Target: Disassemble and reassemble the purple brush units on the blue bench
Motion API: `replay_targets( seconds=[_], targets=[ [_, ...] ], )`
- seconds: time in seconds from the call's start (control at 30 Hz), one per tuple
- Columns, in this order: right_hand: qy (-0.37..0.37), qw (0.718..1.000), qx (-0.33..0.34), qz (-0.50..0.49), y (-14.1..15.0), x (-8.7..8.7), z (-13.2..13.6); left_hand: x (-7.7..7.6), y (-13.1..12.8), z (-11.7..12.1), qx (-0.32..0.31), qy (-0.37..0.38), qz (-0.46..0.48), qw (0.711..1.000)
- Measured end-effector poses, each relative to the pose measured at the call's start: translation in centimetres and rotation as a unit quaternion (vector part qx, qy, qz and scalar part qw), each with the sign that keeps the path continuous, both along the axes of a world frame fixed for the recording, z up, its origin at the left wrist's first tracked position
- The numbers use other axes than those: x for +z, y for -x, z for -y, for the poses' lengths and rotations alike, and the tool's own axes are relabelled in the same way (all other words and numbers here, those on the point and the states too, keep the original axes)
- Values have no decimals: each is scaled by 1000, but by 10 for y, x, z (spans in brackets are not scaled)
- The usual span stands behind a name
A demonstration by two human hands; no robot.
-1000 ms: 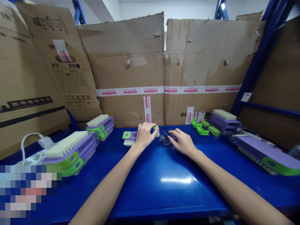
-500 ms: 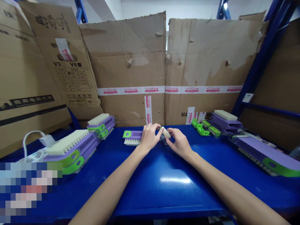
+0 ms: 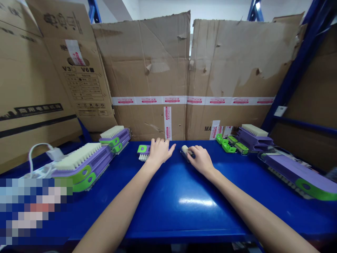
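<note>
My left hand [image 3: 158, 152] lies flat with its fingers stretched out on top of a purple and green brush [image 3: 143, 151] at the back of the blue table [image 3: 184, 203]. My right hand [image 3: 200, 159] is curled round a small clear case [image 3: 185, 152] that has a pale cylindrical piece in it. The two hands are a short gap apart.
Stacked purple brushes with white bristles [image 3: 84, 162] lie at the left, beside a white cable [image 3: 39, 151]. More purple and green brush parts [image 3: 244, 138] and a long purple piece [image 3: 297, 172] lie at the right. Cardboard boxes [image 3: 189, 77] wall off the back.
My left hand let go of the pale cylinder and moved left onto the brush. The cylinder now sits in the clear case in my right hand.
</note>
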State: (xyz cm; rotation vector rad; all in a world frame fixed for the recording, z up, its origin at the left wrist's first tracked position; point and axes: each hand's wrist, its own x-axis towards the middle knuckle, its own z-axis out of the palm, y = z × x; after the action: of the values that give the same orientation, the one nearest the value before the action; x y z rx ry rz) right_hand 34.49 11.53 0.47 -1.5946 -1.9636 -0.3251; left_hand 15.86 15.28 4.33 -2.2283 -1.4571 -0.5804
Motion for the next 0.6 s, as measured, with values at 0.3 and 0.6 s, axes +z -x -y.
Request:
replay_targets(
  seconds=[0.3,0.6],
  targets=[
    [12,1000,10,19,-1,0,4,-5,5,0,16,46,-19,999],
    [53,998,18,20,-5,1,4,-15,-2,2,-30,7,-13,999]
  ],
)
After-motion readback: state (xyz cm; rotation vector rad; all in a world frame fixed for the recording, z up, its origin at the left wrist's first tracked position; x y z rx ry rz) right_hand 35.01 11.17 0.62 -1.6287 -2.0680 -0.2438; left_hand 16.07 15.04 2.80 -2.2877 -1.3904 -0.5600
